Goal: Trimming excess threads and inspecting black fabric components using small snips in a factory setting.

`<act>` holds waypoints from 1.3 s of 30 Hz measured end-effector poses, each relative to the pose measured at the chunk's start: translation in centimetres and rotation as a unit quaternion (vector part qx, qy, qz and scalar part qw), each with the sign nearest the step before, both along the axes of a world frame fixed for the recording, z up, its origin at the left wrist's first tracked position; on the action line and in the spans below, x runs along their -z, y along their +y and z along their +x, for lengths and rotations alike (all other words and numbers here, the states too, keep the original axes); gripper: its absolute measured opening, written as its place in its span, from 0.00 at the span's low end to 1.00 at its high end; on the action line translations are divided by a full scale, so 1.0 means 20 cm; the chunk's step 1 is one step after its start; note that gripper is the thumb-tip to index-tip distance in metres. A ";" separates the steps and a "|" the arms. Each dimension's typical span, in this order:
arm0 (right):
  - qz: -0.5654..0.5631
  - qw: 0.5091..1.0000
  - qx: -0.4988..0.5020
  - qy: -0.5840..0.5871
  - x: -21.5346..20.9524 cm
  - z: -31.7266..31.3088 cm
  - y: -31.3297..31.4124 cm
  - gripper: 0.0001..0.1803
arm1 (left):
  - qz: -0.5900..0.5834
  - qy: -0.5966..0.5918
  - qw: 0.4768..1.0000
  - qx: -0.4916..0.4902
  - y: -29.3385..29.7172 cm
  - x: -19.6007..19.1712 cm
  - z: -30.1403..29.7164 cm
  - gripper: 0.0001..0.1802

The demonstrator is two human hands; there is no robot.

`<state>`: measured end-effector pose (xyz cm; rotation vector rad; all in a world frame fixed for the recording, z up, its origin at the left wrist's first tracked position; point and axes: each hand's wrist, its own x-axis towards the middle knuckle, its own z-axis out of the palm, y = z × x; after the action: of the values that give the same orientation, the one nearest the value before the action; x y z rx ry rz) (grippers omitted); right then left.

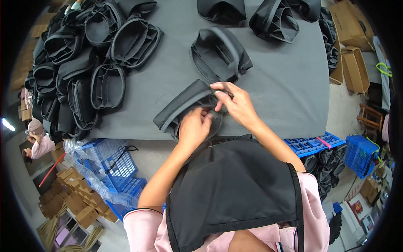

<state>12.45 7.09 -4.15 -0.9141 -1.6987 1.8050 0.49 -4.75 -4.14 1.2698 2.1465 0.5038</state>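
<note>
A black fabric pouch (pixel 183 104) with a padded rim lies tilted at the table's near edge, its opening toward me. My left hand (pixel 194 128) reaches into that opening with its fingers curled against the lining; the fingertips are partly hidden. At the pouch's right end, my right hand (pixel 237 105) has thumb and fingers bent around the rim, slightly blurred. Just beyond stands another black pouch (pixel 216 54) with its mouth open, apart from my hands.
Many similar pouches, several with inner dividers (pixel 134 42), crowd the left of the grey-covered table (pixel 285 84). More sit at the far edge (pixel 275 21). Blue crates (pixel 121 164) stand below the near edge, with cardboard boxes (pixel 354 69) to the right. A person (pixel 40 143) is at far left.
</note>
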 end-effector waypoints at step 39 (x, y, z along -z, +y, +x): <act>0.310 0.915 -0.150 -0.212 -0.15 0.03 -0.02 0.16 | 0.169 -0.087 0.938 -0.289 -0.01 0.01 -0.02 0.08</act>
<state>13.02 6.73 -1.12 -0.8181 -2.5960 1.1194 0.17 -4.88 -4.40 0.6869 2.3253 1.2241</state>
